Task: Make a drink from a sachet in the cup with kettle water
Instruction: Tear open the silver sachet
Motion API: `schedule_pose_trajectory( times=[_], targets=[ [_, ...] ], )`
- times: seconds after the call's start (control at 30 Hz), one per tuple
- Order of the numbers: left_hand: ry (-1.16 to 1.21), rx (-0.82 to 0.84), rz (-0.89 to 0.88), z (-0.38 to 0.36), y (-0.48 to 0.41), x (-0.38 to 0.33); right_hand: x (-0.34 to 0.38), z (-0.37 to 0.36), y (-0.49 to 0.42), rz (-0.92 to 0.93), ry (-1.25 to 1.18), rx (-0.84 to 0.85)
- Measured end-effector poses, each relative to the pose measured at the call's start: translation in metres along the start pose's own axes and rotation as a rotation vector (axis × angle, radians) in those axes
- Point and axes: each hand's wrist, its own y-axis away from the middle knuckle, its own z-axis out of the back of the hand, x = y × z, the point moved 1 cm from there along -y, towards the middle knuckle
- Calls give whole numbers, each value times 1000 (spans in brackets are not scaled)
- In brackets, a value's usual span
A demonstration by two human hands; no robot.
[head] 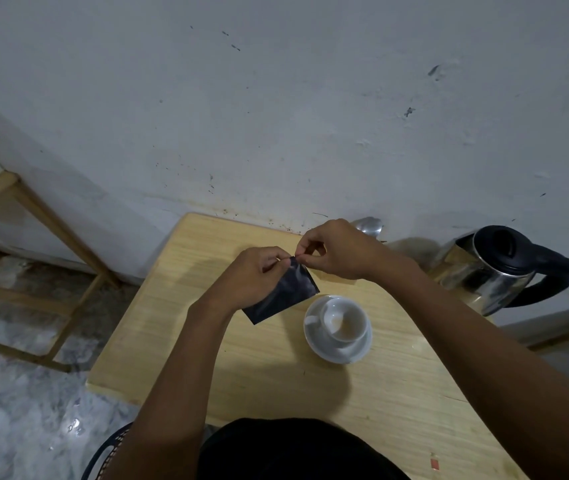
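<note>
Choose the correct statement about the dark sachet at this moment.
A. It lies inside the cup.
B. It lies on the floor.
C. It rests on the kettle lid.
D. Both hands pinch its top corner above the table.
D: the left hand and right hand both pinch the sachet at its top corner, beside the empty cup.

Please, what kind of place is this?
Probably a simple room in a home. A small wooden table stands against a marked white wall on a marble-patterned floor, with a steel kettle and a white cup.
</note>
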Motion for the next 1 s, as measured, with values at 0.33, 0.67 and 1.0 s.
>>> schedule_pose_trajectory(
  times=[0.33, 0.67, 1.0],
  targets=[
    [-29, -13, -48, -4, 0, -6, -4, 2, 0, -11, -2, -3],
    [-13, -105, -86, -8, 0, -10, 1, 10, 5, 18, -14, -13],
    [185, -202, 3, -10, 6, -20, 7, 0, 10, 81, -7, -116]
  ],
)
